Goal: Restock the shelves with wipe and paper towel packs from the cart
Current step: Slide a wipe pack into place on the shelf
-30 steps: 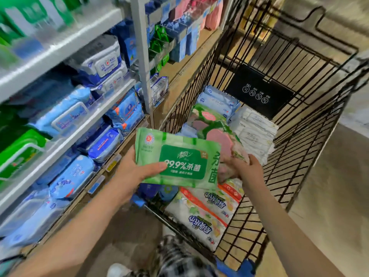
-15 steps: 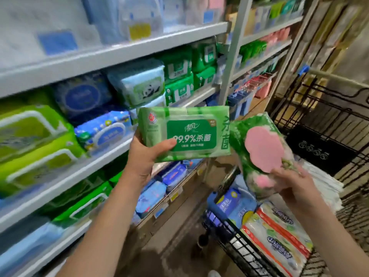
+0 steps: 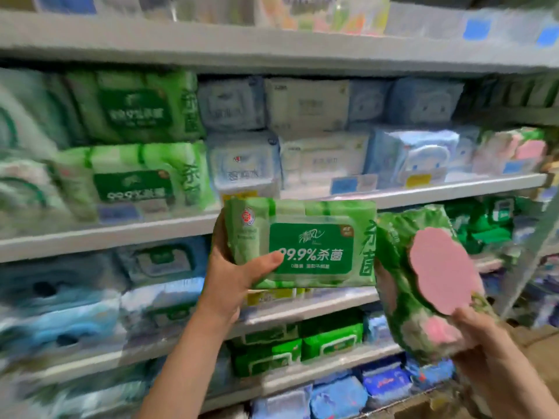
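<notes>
Two packs are in the hands: the left hand (image 3: 230, 276) grips the green wipe pack (image 3: 308, 246), long axis level. Matching stock (image 3: 136, 176) lies up-left on the shelf (image 3: 121, 234), nearer this hand — the right hand (image 3: 490, 352) grips the pink-lidded pack (image 3: 423, 285).

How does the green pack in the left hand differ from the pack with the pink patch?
The green pack bears a dark green rectangular label with white print; the pink-patch pack bears a plain pink scalloped patch. The green pack lies level; the pink-patch pack is tilted. The left hand grips the green pack at its end; the right hand holds the pink-patch pack from below. Both are mostly green packs.
</notes>
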